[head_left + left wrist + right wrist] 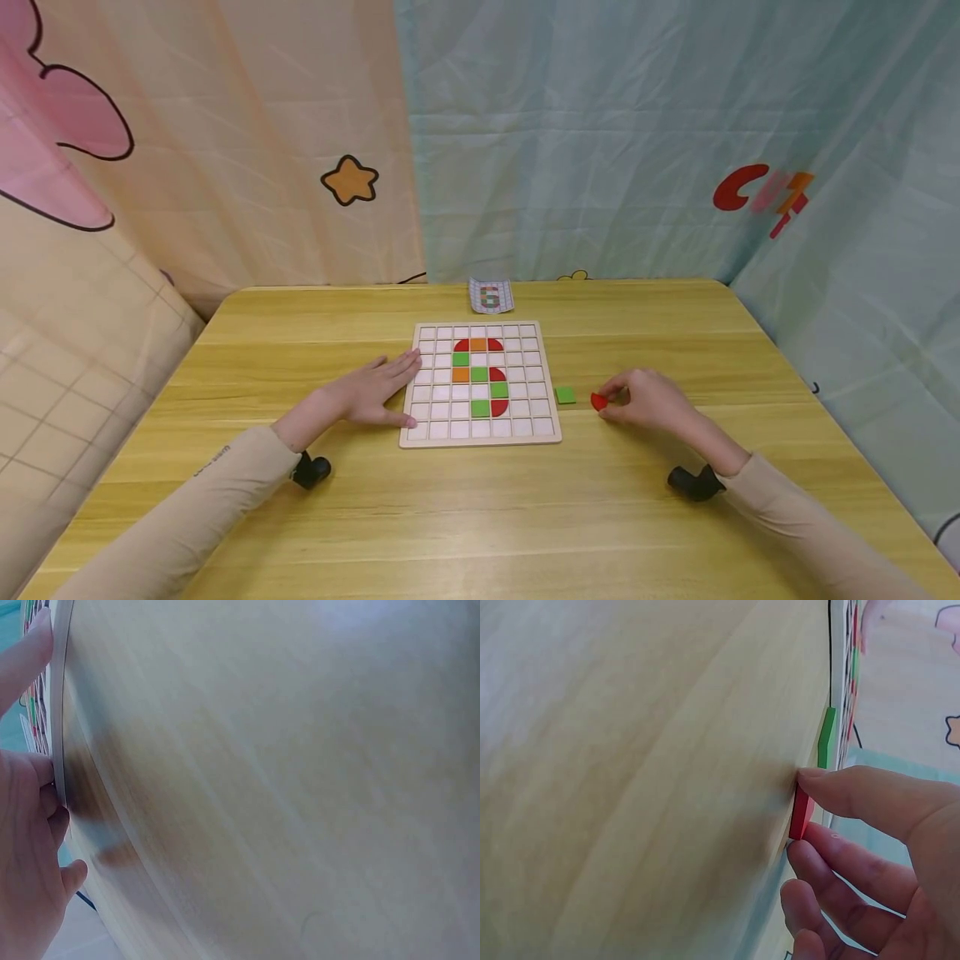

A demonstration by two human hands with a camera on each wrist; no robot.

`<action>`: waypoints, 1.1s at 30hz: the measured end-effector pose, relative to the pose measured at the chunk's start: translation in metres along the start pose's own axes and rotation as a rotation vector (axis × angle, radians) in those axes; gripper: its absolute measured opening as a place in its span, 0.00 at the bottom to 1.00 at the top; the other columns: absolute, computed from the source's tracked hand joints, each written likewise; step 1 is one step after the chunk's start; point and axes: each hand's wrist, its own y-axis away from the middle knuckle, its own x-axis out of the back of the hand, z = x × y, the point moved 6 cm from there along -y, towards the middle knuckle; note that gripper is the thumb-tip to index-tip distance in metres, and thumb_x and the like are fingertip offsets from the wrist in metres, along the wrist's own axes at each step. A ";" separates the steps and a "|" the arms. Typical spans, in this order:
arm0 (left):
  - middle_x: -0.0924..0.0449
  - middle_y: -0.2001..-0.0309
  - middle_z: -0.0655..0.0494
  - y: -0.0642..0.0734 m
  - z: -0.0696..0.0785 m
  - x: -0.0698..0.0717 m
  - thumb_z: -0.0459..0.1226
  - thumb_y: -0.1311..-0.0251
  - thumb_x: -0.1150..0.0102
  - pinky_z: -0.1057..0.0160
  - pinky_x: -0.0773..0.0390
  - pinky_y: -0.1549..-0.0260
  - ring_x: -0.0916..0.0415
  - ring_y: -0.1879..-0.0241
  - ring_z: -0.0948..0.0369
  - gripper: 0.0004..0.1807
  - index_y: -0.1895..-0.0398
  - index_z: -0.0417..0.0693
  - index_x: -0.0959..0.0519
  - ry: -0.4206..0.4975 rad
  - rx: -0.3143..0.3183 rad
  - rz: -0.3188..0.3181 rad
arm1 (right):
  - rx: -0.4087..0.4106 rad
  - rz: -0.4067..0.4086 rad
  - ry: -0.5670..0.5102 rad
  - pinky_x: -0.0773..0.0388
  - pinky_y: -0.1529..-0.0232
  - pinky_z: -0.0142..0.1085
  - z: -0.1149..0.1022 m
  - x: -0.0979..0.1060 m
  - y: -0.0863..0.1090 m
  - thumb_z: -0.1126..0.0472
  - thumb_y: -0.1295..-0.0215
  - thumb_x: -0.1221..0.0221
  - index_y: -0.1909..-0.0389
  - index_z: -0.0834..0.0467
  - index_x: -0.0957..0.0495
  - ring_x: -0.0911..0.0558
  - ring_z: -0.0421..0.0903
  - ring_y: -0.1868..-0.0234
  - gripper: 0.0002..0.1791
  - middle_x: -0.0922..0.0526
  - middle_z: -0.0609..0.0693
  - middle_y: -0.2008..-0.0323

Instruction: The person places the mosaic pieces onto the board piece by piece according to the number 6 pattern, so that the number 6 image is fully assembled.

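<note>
A square wooden grid board [442,429] lies flat on the table, with red, orange and green tiles set in some of its cells. My left hand [375,390] rests at the board's left edge, fingers extended and thumb touching the near left corner area. To the right of the board, my right hand [651,402] pinches a red quarter-round tile [598,402] between thumb and fingertips, at the table surface. Between that tile and the board lies a loose green square tile [565,395]. The right wrist view shows the red tile [801,814] under the thumb, the green tile [826,739] beyond it.
A small printed card [491,296] showing a coloured grid pattern lies behind the board, near the table's back edge. The wooden table [480,517] stands against printed curtains [630,150] at the back and sides.
</note>
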 end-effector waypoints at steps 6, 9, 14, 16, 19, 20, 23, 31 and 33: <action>0.67 0.22 0.44 0.001 0.000 0.001 0.66 0.40 0.51 0.42 0.57 0.27 0.64 0.23 0.50 0.55 0.24 0.40 0.60 0.006 -0.003 0.001 | -0.006 0.007 0.002 0.24 0.70 0.34 0.000 -0.001 -0.001 0.56 0.50 0.29 0.63 0.57 0.14 0.20 0.39 0.69 0.13 0.13 0.48 0.67; 0.66 0.22 0.42 0.001 0.001 0.002 0.65 0.40 0.51 0.41 0.57 0.27 0.63 0.23 0.48 0.55 0.24 0.38 0.59 0.014 -0.013 0.009 | -0.009 0.008 0.006 0.25 0.71 0.33 0.000 -0.001 -0.002 0.56 0.50 0.29 0.63 0.57 0.14 0.21 0.38 0.70 0.13 0.13 0.48 0.67; 0.65 0.23 0.42 0.001 0.001 0.003 0.65 0.40 0.51 0.41 0.57 0.27 0.63 0.23 0.48 0.55 0.24 0.38 0.59 0.011 -0.017 0.007 | -0.021 0.013 -0.005 0.29 0.74 0.32 -0.002 0.000 -0.003 0.56 0.51 0.30 0.63 0.56 0.14 0.24 0.38 0.73 0.14 0.13 0.49 0.67; 0.65 0.22 0.42 0.002 0.001 0.003 0.65 0.40 0.51 0.41 0.57 0.27 0.63 0.23 0.48 0.55 0.24 0.38 0.59 0.010 -0.017 0.008 | -0.032 0.017 -0.014 0.31 0.76 0.32 -0.004 0.001 -0.003 0.56 0.51 0.30 0.62 0.56 0.14 0.25 0.39 0.75 0.14 0.13 0.49 0.67; 0.65 0.23 0.42 0.002 0.001 0.002 0.65 0.40 0.50 0.41 0.57 0.27 0.63 0.23 0.48 0.55 0.24 0.37 0.59 0.015 -0.017 0.012 | -0.040 0.022 -0.020 0.34 0.78 0.32 -0.008 0.004 -0.004 0.56 0.51 0.30 0.62 0.55 0.14 0.29 0.39 0.79 0.14 0.14 0.48 0.70; 0.65 0.23 0.42 0.002 0.001 0.002 0.65 0.40 0.50 0.41 0.57 0.27 0.63 0.23 0.48 0.55 0.24 0.37 0.58 0.015 -0.017 0.012 | -0.040 0.026 -0.017 0.35 0.78 0.32 -0.010 0.004 -0.004 0.56 0.50 0.30 0.62 0.55 0.14 0.30 0.39 0.79 0.14 0.14 0.47 0.71; 0.65 0.23 0.42 0.002 0.001 0.002 0.65 0.40 0.50 0.41 0.56 0.27 0.63 0.23 0.48 0.55 0.24 0.38 0.59 0.008 -0.016 0.009 | -0.029 0.036 -0.010 0.34 0.79 0.32 -0.016 0.006 -0.006 0.54 0.49 0.30 0.62 0.54 0.14 0.30 0.39 0.80 0.13 0.15 0.45 0.73; 0.67 0.22 0.43 0.001 0.000 0.002 0.64 0.39 0.51 0.41 0.57 0.27 0.64 0.23 0.49 0.55 0.24 0.39 0.60 0.002 -0.011 0.012 | 0.009 0.048 -0.032 0.34 0.82 0.32 -0.035 0.000 -0.015 0.52 0.48 0.31 0.62 0.51 0.14 0.28 0.37 0.84 0.13 0.16 0.43 0.75; 0.67 0.22 0.44 0.001 0.000 0.001 0.65 0.40 0.51 0.42 0.57 0.27 0.65 0.23 0.50 0.55 0.24 0.40 0.61 -0.006 -0.005 0.004 | 0.023 0.047 -0.042 0.33 0.82 0.32 -0.041 -0.002 -0.018 0.52 0.48 0.31 0.62 0.51 0.14 0.28 0.36 0.84 0.13 0.15 0.43 0.73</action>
